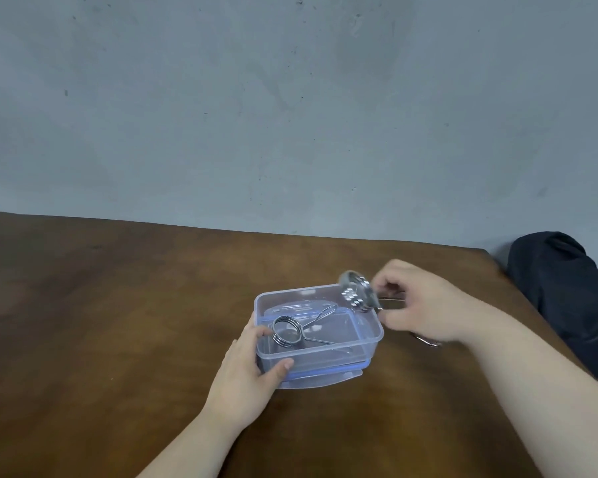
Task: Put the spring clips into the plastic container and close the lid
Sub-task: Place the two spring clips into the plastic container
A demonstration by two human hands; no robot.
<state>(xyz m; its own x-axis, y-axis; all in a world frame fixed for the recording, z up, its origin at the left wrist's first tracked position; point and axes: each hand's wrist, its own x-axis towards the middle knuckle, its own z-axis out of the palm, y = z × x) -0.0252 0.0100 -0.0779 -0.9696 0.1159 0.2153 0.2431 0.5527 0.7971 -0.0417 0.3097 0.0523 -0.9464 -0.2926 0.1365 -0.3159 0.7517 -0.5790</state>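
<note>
A clear plastic container [372, 327] sits open on the brown table, resting on its blue-rimmed lid [320, 380]. One metal spring clip [287, 331] lies inside it, coil at the left, handles pointing right. My left hand [247, 370] grips the container's near left corner, thumb on the front wall. My right hand [418, 305] holds a second spring clip [356, 291] by its handles, the blurred coil hovering over the container's far right corner. Part of a third metal clip [427, 341] shows on the table under my right wrist.
The brown wooden table [118, 322] ends at a grey wall behind. A dark cloth bundle [567, 288] lies off the table's right edge, close to my right forearm.
</note>
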